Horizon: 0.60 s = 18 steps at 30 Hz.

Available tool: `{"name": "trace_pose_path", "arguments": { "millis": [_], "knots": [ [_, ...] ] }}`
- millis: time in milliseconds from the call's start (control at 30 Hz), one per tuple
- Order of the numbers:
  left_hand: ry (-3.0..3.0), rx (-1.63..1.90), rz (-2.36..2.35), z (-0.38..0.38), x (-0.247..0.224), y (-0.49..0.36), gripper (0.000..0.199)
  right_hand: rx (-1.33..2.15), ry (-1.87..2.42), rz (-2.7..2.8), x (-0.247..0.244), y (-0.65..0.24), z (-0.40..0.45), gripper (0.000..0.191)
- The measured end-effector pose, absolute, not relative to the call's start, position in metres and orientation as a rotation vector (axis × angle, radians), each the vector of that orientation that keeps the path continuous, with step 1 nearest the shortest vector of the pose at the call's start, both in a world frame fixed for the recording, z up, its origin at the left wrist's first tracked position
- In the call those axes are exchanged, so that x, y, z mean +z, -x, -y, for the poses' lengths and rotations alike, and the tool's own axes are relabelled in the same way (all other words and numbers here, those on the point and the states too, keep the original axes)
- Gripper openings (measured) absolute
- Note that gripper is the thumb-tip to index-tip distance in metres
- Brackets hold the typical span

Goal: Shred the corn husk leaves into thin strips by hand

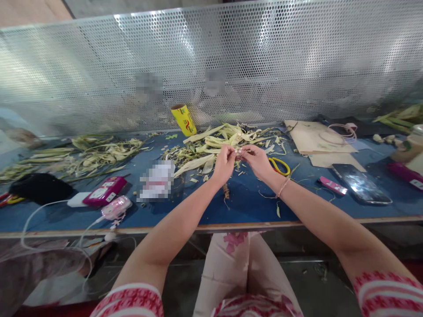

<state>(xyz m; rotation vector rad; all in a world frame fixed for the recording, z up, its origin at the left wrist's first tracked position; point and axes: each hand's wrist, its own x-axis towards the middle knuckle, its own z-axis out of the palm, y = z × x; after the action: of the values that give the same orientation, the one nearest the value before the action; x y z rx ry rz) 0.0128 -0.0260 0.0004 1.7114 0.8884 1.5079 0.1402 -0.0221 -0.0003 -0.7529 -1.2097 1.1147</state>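
Over the blue table point(198, 211), my left hand point(225, 164) and my right hand point(257, 161) meet at the fingertips. Both are closed around a small pale piece point(238, 152), too small to make out well. Behind and beneath them spreads a heap of pale green dried husks point(221, 137). A thin brown braided strand point(226, 192) lies below my left hand. Just right of my right hand are yellow scissor handles point(281, 166).
A yellow tube point(184, 119) stands behind the heap, before a perforated metal screen point(231, 53). Left lie more husks point(109, 155), a magenta box point(105, 191) and a black pouch point(41, 187). Right are brown paper point(317, 137), a phone point(361, 184) and a pink lighter point(333, 185).
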Motion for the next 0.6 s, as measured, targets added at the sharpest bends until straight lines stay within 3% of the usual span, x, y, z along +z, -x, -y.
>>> {"name": "trace_pose_path", "arguments": {
  "millis": [267, 433, 600],
  "knots": [
    [-1.454, 1.592, -1.035, 0.011, 0.003, -0.004, 0.016, 0.981, 0.819, 1.323, 0.000, -0.152, 0.017, 0.016],
    [-1.335, 1.319, -0.906, 0.004, 0.000, -0.003, 0.027, 1.053, 0.837, 1.411, 0.001, -0.150, 0.019, 0.018],
    [-1.275, 1.352, -0.797, 0.008, 0.000, -0.004, 0.026, 1.194, 0.851, 1.305, 0.008, -0.150, 0.024, 0.025]
  ]
}}
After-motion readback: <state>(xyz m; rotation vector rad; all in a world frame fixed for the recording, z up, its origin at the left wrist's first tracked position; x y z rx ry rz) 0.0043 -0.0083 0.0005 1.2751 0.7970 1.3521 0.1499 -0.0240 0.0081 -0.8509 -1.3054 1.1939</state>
